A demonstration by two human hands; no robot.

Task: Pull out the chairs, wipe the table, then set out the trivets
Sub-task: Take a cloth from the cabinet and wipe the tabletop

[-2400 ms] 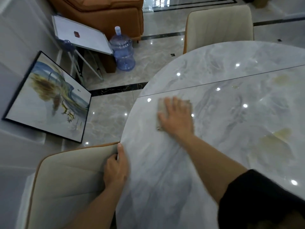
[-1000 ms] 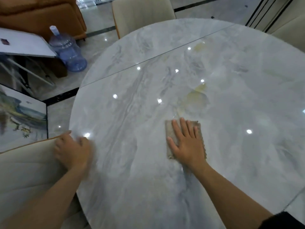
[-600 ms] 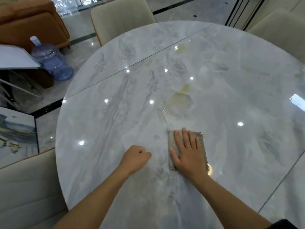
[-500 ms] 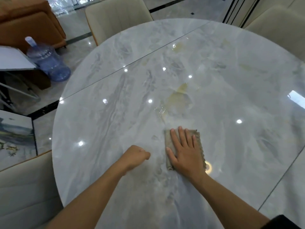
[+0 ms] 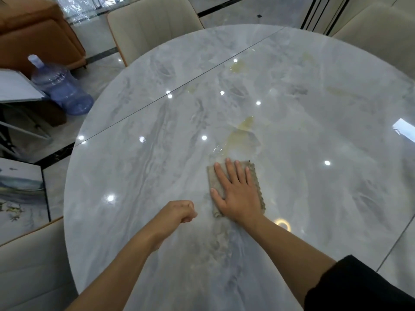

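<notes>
My right hand (image 5: 238,194) lies flat with straight fingers on a folded grey-brown cloth (image 5: 215,180), pressing it onto the round grey marble table (image 5: 139,167). A yellowish wet smear (image 5: 241,135) sits just beyond the cloth. My left hand (image 5: 177,213) rests on the tabletop to the left of the cloth as a curled fist holding nothing. Cream chairs stand at the far side (image 5: 152,25), at the near left (image 5: 29,265) and at the far right (image 5: 377,30). No trivets are in view.
A blue water jug (image 5: 60,88) stands on the floor to the left, beside a white board on a stand (image 5: 15,88). An orange sofa (image 5: 33,34) is behind it. A framed painting (image 5: 20,191) leans at the left edge.
My left hand left the near-left chair's back and came onto the table as a fist. My right hand slid the cloth from the left rim toward the middle, up to the smear.
</notes>
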